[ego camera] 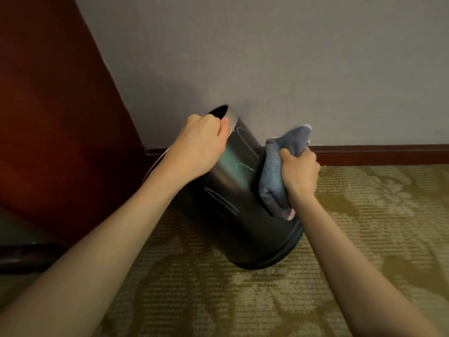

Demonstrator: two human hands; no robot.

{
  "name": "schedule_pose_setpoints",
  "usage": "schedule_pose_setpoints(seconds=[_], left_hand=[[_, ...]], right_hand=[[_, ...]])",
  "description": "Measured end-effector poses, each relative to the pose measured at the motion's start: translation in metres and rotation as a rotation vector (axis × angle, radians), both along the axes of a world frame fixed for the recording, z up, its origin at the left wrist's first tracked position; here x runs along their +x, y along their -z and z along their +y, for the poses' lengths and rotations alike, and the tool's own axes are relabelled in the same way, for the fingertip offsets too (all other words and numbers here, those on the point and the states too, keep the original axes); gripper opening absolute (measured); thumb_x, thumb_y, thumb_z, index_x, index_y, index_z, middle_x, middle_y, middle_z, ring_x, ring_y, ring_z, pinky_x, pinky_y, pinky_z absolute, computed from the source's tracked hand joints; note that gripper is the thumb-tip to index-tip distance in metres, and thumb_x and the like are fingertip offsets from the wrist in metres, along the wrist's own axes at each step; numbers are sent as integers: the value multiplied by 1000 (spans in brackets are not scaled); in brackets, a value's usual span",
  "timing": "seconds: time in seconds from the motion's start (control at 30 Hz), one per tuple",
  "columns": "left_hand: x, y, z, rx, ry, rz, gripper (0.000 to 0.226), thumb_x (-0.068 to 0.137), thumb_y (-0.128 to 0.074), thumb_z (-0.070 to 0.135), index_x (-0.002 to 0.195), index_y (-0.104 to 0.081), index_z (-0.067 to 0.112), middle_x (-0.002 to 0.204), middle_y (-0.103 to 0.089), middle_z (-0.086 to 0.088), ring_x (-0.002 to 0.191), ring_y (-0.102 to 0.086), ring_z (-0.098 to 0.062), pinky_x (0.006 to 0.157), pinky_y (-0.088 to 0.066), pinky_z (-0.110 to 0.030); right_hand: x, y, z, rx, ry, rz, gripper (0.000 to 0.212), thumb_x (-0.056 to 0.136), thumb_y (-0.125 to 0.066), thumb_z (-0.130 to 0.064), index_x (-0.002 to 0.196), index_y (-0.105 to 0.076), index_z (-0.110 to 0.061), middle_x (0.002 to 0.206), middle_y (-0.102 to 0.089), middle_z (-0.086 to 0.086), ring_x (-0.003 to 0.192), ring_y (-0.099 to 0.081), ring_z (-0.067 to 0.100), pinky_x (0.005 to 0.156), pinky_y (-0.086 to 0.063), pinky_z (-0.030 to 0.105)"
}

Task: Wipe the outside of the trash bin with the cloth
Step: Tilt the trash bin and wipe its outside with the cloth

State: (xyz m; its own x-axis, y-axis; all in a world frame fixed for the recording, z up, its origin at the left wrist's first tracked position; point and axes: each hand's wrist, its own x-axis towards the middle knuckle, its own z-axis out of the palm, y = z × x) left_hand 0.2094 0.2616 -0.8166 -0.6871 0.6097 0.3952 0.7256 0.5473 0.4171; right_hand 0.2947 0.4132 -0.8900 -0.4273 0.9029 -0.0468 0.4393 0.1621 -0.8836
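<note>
- Patterned carpet [267, 300] in the foreground; both bare forearms reach forward over it.
- Trash bin [233, 215]: dark, cylindrical, tilted with its mouth toward the upper left; the base edge appears to rest on the carpet, near the wall.
- Left hand [199, 144] closed around the bin's metal rim, holding it at the tilt.
- Right hand [300, 170] clenched around a bunched grey-blue cloth [274, 176], which is pressed against the bin's right flank.
- Step in hand, by my reading: wiping the side wall, right side.
- Faint pale marks show on the front face, not yet under the cloth.
- Next move likely calls for sweeping the cloth across those marks, or turning the bin by the rim.
- Behind: dark wood panel [48, 117] at left, skirting board [376, 154], plain wall [267, 57].
</note>
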Motion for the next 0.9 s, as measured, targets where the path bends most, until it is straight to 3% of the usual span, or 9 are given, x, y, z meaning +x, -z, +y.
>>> schedule_pose_setpoints(seconds=[0.17, 0.3, 0.4, 0.47, 0.57, 0.7, 0.8, 0.9], left_hand=[[-11, 2, 6, -53, -52, -2, 47, 97, -27, 21, 51, -31, 11, 50, -34, -7, 59, -30, -31, 63, -27, -38], [-19, 2, 7, -70, -53, 12, 40, 96, -28, 15, 59, -37, 5, 56, -42, -14, 64, -35, -36, 66, -32, -46], [-25, 4, 8, -87, -68, 4, 39, 96, -24, 21, 74, -50, 0, 75, -56, -29, 78, -48, -48, 66, -26, -38], [-24, 4, 6, -53, -60, -6, 40, 96, -25, 22, 66, -44, 4, 72, -54, -30, 80, -50, -47, 66, -27, -39], [-16, -1, 2, 8, -11, 28, 48, 97, -32, 15, 50, -25, 12, 63, -47, -31, 72, -50, -47, 69, -35, -47], [-13, -6, -6, 23, 23, 35, 49, 98, -34, 15, 50, -25, 9, 56, -45, -31, 64, -49, -46, 71, -34, -47], [-14, -3, -15, -6, 56, 63, 54, 99, -32, 14, 46, -23, 15, 45, -30, -7, 58, -42, -38, 68, -28, -42], [-14, -3, -22, 23, 62, 62, 54, 99, -33, 14, 46, -23, 16, 44, -25, -1, 56, -35, -32, 67, -28, -41]], right_hand=[[12, 5, -26, 120, 53, 102, 40, 86, -51, -33, 121, -51, -14, 94, -60, 5, 92, -60, 31, 75, -42, 37], [22, 16, -59, 187, 35, 297, 31, 83, -50, -34, 110, -48, -20, 96, -60, 2, 80, -54, 15, 70, -38, 32], [31, 28, -89, 262, -17, 425, 19, 81, -49, -37, 94, -40, -27, 88, -56, 2, 72, -49, 7, 63, -34, 24], [35, 33, -99, 297, -52, 451, 18, 80, -49, -36, 90, -34, -33, 87, -54, 7, 72, -48, 8, 61, -33, 18], [34, 35, -96, 241, -74, 469, 20, 78, -49, -37, 92, -41, -26, 87, -55, 3, 73, -50, 6, 63, -36, 14], [30, 30, -91, 187, -75, 467, 27, 77, -52, -33, 99, -50, -18, 87, -57, -4, 78, -54, 0, 67, -38, 8], [24, 22, -85, 191, -68, 428, 26, 77, -53, -29, 98, -53, -13, 86, -59, 1, 75, -53, 9, 67, -39, 24], [15, 8, -74, 180, -87, 376, 28, 80, -54, -27, 104, -55, -13, 88, -63, 5, 80, -59, 21, 70, -44, 35]])
